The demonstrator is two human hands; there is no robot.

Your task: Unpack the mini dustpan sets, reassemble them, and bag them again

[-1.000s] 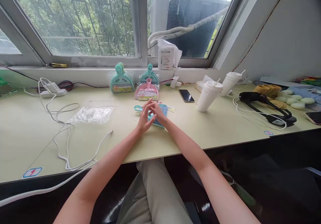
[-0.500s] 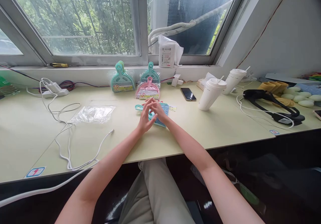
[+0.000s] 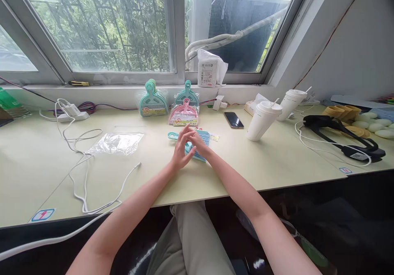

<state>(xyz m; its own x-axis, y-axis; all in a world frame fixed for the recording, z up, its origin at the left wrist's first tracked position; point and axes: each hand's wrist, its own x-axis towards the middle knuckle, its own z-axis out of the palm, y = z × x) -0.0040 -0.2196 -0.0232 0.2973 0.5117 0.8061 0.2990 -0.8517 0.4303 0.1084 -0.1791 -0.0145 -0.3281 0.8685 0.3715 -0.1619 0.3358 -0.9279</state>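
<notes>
A teal dustpan with a blue-bristled brush [image 3: 202, 138] lies on the table in front of me, its looped handle pointing left. Above it my left hand [image 3: 181, 152] and my right hand [image 3: 198, 141] meet at the fingertips, fingers spread and holding nothing. They cover part of the dustpan; whether they touch it I cannot tell. Just behind stands a pink dustpan set [image 3: 184, 115] in clear wrap, with a teal set [image 3: 187, 94] behind it. Further left, more teal sets [image 3: 153, 100] stand against the sill.
Left on the table [image 3: 147, 184] are a clear plastic bag [image 3: 118, 143], white cables and a power strip [image 3: 74, 116]. To the right are a phone [image 3: 234, 120], two white cups [image 3: 263, 121] and a black strap-like device [image 3: 341, 137]. A tissue pack [image 3: 208, 73] sits on the sill.
The camera view has shifted slightly, so the scene sits a little lower in the frame. My hands stay together over the dustpan, almost unmoved.
</notes>
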